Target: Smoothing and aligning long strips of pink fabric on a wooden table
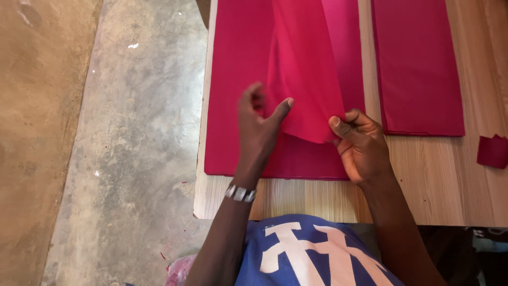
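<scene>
Fingers (344, 124) of right hand (362, 145) pinch the lower edge of a lifted red sheet (304, 74), thumb on top. Left hand (259, 124) at 9 o'clock of that sheet, thumb pressed to its edge, other fingers curled behind; grip partly hidden. Lifted sheet rises off a red stack (238, 95) lying flat on the wooden desk (423, 180). Second red stack (418, 63) at 3 o'clock, apart. Small red scrap (493, 151) near the desk's right edge. Wristwatch (239, 193) on left wrist. No containers seen.
</scene>
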